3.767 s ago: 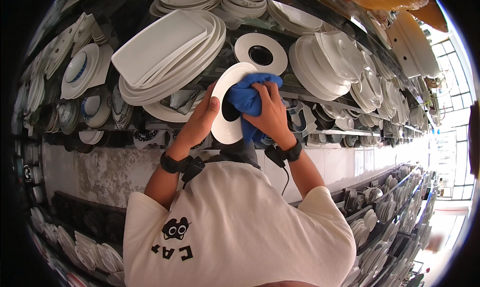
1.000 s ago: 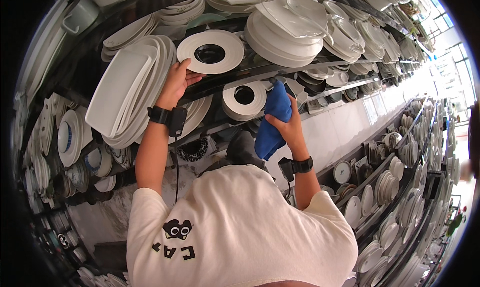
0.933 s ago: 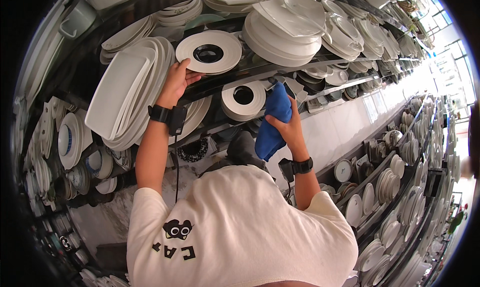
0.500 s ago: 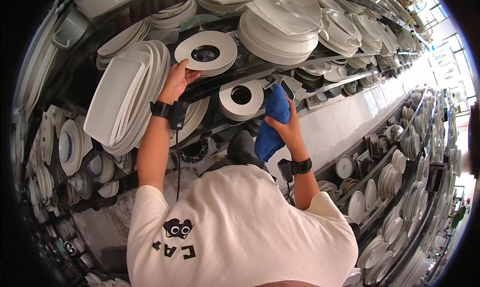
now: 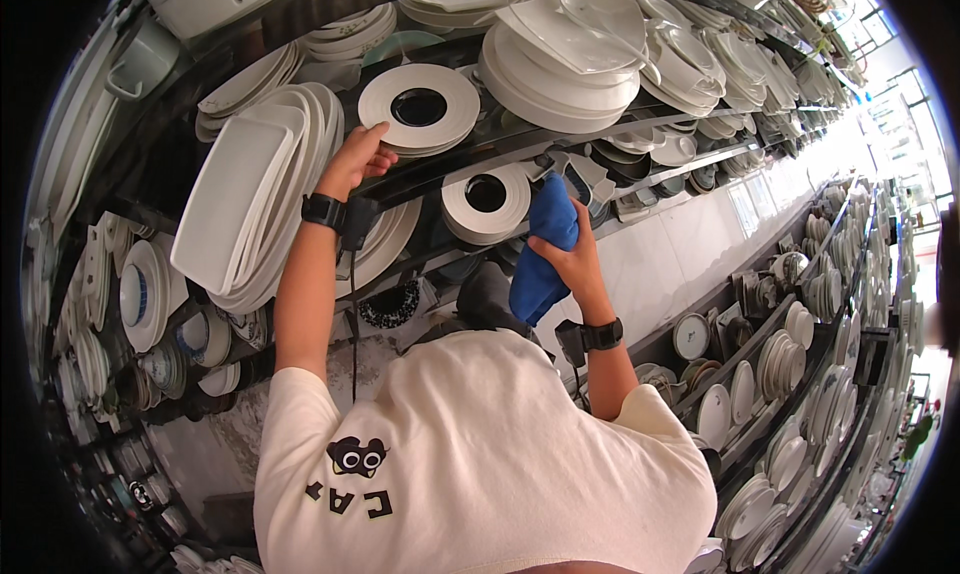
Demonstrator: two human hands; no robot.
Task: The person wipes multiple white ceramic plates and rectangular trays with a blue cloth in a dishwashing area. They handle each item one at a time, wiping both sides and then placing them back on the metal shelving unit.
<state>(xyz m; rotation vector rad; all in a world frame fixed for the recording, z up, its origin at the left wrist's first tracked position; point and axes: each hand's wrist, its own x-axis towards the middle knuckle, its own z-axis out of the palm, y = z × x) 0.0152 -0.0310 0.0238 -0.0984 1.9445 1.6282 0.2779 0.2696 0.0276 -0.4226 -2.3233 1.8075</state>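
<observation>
A white wide-rimmed plate [image 5: 455,99] with a dark round centre tops a small stack on the upper shelf. My left hand [image 5: 356,162] pinches the near-left edge of that stack, thumb on the top plate's rim, other fingers curled below; how many plates it grips is hidden. Bunched in my right hand [image 5: 571,259] is a blue cloth [image 5: 548,239], held over the shelf edge. Just left of the cloth, on the lower shelf, sits another stack of white wide-rimmed plates [image 5: 512,196] with a dark centre.
Long rectangular white dishes [image 5: 230,199] lean left of my left forearm. A tall stack of large white plates [image 5: 555,99] stands to the right. Across the tiled aisle floor [image 5: 665,244], racks hold more plates [image 5: 780,364]. A grey pot [image 5: 143,59] is at the far left.
The top plate has shifted very slightly to the right, with my left hand still at its rim. My right hand and the blue cloth have barely moved.
</observation>
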